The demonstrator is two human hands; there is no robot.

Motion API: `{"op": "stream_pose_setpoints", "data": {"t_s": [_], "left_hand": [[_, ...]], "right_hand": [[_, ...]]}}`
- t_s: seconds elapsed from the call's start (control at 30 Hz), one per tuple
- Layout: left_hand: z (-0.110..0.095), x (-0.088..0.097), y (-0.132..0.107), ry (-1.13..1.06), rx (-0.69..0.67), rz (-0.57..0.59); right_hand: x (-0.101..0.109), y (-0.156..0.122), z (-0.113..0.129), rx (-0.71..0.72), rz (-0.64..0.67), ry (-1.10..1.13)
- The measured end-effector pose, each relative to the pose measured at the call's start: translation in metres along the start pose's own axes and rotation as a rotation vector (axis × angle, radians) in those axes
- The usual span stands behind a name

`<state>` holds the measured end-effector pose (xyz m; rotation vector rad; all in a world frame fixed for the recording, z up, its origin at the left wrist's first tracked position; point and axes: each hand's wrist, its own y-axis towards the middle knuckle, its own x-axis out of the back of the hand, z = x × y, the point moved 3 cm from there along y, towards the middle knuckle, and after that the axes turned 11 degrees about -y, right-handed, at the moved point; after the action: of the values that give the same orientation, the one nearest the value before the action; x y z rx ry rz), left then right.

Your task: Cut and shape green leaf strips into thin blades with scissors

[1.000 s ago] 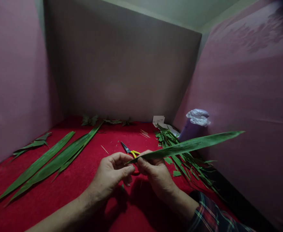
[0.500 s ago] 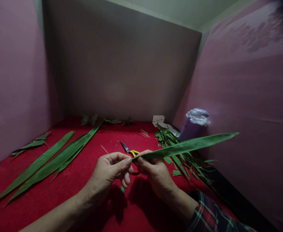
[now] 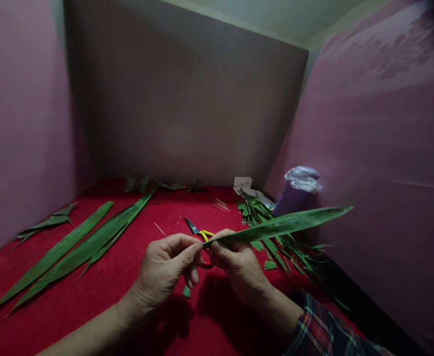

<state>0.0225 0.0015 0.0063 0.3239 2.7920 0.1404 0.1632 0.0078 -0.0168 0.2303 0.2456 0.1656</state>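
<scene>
A long green leaf stretches from my fingers out to the right, its pointed tip raised over the table. My right hand pinches it near its left end between thumb and fingers. At that same end, my left hand is closed with thumb and forefinger on the leaf's edge. Scissors with yellow and red handles lie behind my hands, their handles partly hidden. A small cut piece of leaf rests under my left fingers.
Long leaves lie on the red cloth at left. At right there is a heap of leaf strips before a purple container topped with clear plastic. Several thin sticks and a white card sit farther back.
The leaf's far tip has shifted slightly left and down. Both hands keep their pinch with little movement, and the small cut piece shows more below my left fingers.
</scene>
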Motion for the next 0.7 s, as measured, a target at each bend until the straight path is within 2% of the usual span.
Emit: {"op": "stream_pose_setpoints", "data": {"t_s": [0.5, 0.7], "left_hand": [[0.0013, 0.0023, 0.0014, 0.038, -0.056, 0.022], [0.0027, 0.0004, 0.0013, 0.005, -0.011, 0.01]], "right_hand": [[-0.0018, 0.0, 0.0039, -0.021, -0.002, 0.067], [-0.0013, -0.0003, 0.0033, -0.001, -0.017, 0.06]]}}
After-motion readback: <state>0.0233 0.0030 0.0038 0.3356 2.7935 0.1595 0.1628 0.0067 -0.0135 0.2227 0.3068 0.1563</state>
